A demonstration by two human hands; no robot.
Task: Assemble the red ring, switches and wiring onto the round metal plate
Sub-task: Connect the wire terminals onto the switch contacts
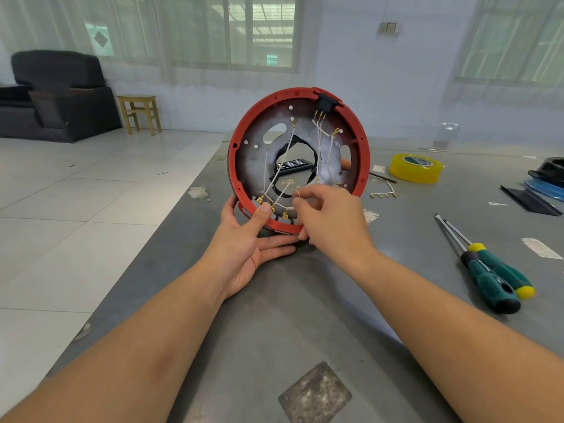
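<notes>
The ring (244,123) and plate (259,160) stand on edge on the surface (305,300), propped by the left hand (244,239) with its thumb on the lower rim, while the nearer right hand's (332,215) fingers (300,198) pinch a white wire (305,192) just above the bottom switches (285,215).

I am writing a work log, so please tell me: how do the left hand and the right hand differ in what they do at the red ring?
The left hand holds the red ring from below, thumb on its lower edge; the right hand does not support it. The right hand pinches a white wire with curled fingers; the left hand's fingers lie straighter. Both work at the ring's lower part.
</notes>
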